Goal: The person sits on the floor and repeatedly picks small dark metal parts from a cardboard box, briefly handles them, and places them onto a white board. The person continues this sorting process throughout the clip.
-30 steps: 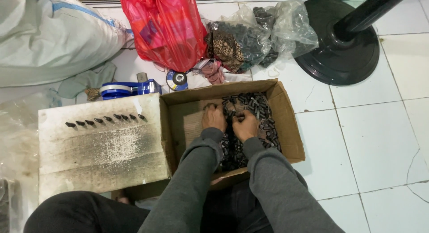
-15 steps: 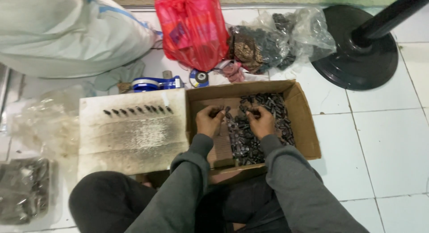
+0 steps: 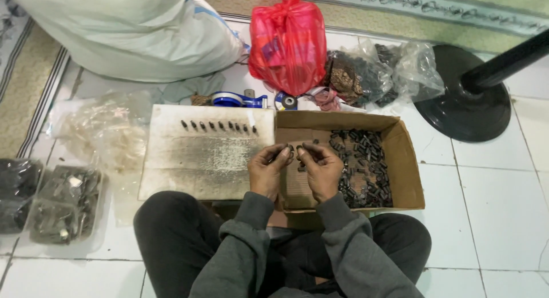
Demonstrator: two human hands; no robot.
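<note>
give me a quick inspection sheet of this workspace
surface: white tiled floor, a carpet edge along the top
job's things: cardboard box holding small dark parts; flat board with a row of dark pieces
clutter: red plastic bag, clear bags of parts, blue tape dispenser, white sack
grippers: left hand and right hand each pinch a small dark part over the box
cables: nothing seen
surroundings: black stand base

Both hands over an open brown cardboard box (image 3: 407, 178)

Left hand (image 3: 269, 171) and right hand (image 3: 321, 167) pinch small dark metal parts (image 3: 361, 161) beside a worn whitish board (image 3: 200, 161).
</note>
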